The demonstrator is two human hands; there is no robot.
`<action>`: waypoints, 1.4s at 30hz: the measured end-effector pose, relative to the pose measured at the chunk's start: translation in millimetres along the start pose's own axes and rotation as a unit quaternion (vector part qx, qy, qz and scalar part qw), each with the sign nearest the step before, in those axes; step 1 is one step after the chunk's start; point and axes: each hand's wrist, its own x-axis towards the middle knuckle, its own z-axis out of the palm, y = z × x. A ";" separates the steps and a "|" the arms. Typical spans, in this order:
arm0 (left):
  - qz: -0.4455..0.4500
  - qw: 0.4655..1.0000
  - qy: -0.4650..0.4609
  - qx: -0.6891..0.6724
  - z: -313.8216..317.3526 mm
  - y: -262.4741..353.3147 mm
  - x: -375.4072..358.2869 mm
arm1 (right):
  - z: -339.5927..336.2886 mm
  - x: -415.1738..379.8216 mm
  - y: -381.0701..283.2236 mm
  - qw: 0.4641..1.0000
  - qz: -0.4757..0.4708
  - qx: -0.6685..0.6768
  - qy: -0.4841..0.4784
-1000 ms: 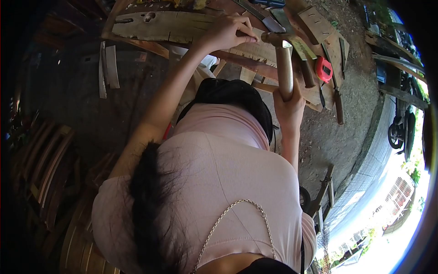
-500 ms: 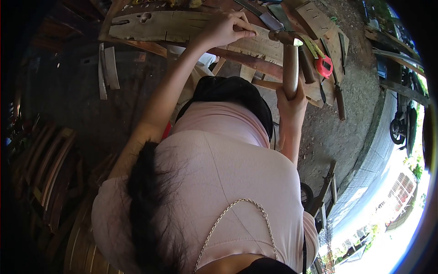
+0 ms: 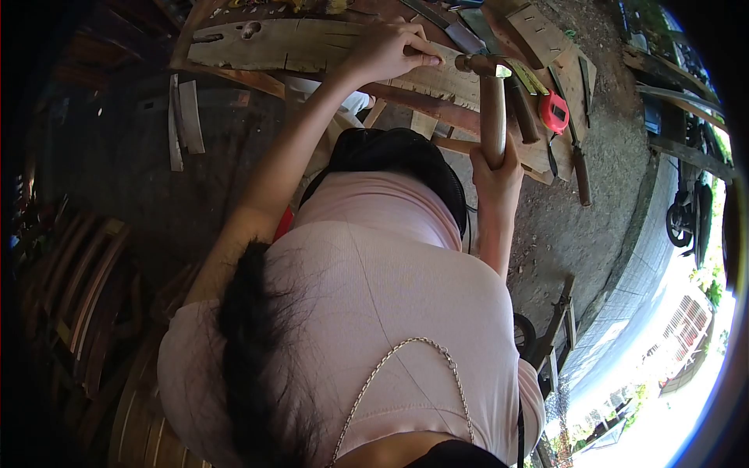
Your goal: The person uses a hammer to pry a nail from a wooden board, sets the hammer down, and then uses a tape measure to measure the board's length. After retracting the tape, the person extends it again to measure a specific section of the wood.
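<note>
My right hand (image 3: 498,173) is wrapped round the wooden handle of a hammer (image 3: 493,117). The hammer's head lies just right of my left fingertips, above a long wooden board (image 3: 312,47). Thumb and fingers of my left hand (image 3: 394,53) are pinched together over the board; anything between them is too small to make out. The board has a rough edge, small cracks and a knot hole near its left end. Right of the hammer, a red tape measure (image 3: 554,113) rests by a dark-handled tool (image 3: 523,117).
A hand saw (image 3: 441,23) and a wooden block (image 3: 534,33) sit at the bench's far side. Another long tool (image 3: 580,175) juts over the right edge. Wood strips (image 3: 189,117) are at the left, and curved wooden pieces (image 3: 86,288) stand at the lower left.
The hammer has shifted slightly left, its head nearer my left fingertips. My left hand keeps its pinch and has barely moved.
</note>
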 end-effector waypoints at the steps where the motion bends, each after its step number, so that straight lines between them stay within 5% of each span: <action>1: 0.002 1.000 0.004 0.009 0.2 0.6 0.4 | 0.0 0.3 -0.4 1.000 0.001 0.000 0.002; 21: 0.024 0.999 0.010 -0.023 -1.3 -0.8 -1.5 | -4.7 6.5 -6.9 1.000 -0.020 -0.011 -0.015; 29: 0.022 0.999 0.013 -0.022 -2.4 0.0 -2.4 | -3.0 11.9 -2.1 0.981 -0.163 -0.108 -0.002; 39: 0.022 0.999 0.009 -0.033 -4.1 2.4 -3.5 | -0.9 13.0 -2.6 0.980 -0.175 -0.096 0.000; 42: 0.031 0.999 0.012 -0.029 -4.4 0.8 -5.1 | -15.0 4.2 -16.6 0.988 -0.115 -0.107 -0.015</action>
